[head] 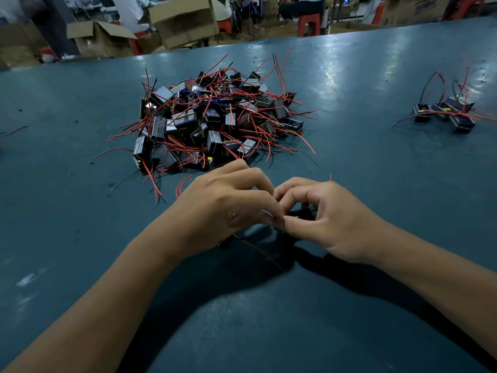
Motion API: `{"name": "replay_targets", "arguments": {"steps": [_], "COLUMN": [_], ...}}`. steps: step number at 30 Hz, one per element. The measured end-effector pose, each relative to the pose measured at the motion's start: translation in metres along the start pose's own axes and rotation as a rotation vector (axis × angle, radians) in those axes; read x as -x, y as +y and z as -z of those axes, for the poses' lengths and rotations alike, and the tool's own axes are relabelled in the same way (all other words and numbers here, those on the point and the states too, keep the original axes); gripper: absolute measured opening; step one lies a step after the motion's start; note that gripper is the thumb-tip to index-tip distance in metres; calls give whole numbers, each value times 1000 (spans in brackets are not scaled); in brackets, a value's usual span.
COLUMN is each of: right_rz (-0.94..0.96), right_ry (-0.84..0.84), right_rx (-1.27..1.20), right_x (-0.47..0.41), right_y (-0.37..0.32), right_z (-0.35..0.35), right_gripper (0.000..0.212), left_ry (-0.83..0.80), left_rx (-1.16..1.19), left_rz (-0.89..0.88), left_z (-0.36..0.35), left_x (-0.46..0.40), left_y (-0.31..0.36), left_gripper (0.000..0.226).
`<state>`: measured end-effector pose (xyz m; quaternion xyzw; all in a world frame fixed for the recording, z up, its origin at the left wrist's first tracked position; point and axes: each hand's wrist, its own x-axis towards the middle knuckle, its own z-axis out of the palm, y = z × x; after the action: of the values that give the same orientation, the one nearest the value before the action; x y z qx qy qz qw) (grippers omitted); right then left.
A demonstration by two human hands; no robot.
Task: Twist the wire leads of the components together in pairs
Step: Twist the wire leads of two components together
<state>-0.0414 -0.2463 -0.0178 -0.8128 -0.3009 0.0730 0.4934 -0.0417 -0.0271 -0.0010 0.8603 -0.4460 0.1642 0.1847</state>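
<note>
I note my left hand (228,208) and right hand (322,214) both pinching thin leads (258,247); over-twisting risks snapping them, I judge.

A wide teal worktable (349,162) fills most of the view, its surface scuffed and glossy with pale glare toward the far right; beyond its far edge stand open cardboard boxes (185,20); red plastic stools (309,24) sit among them; seated people (131,9) appear partly, blurred, in a dim workshop.
</note>
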Motion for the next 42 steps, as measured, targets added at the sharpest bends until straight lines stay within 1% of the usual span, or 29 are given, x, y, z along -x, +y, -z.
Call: {"name": "replay_targets", "arguments": {"steps": [7, 12, 16, 21, 24, 30, 35, 42], "right_rz": [-14, -24, -19, -4, 2, -7, 7, 19], "right_ry": [-34, -54, -38, -8, 2, 0, 12, 29], "right_rx": [-63, -57, -37, -36, -43, -85, -56, -38], "right_x": [-1, 0, 0, -1, -1, -1, 0, 0], "right_y": [-1, 0, 1, 1, 1, 0, 0, -1], "right_z": [1, 1, -1, -3, -4, -4, -5, -4], "right_gripper": [8, 14, 15, 9, 7, 11, 22, 22], "left_ry": [0, -17, -18, -28, -52, -108, -105, -100], "left_rx": [41, 115, 79, -56, -105, -122, -133, -161], "left_rz": [28, 80, 61, 13, -13, 15, 76, 68], "left_z": [-4, -3, -4, -2, -2, -2, -5, 3], "left_x": [0, 2, 1, -1, -2, -3, -4, -5], "left_y": [-2, -3, 0, 2, 4, 6, 13, 16], "left_gripper": [17, 15, 19, 21, 27, 19, 25, 29]}}
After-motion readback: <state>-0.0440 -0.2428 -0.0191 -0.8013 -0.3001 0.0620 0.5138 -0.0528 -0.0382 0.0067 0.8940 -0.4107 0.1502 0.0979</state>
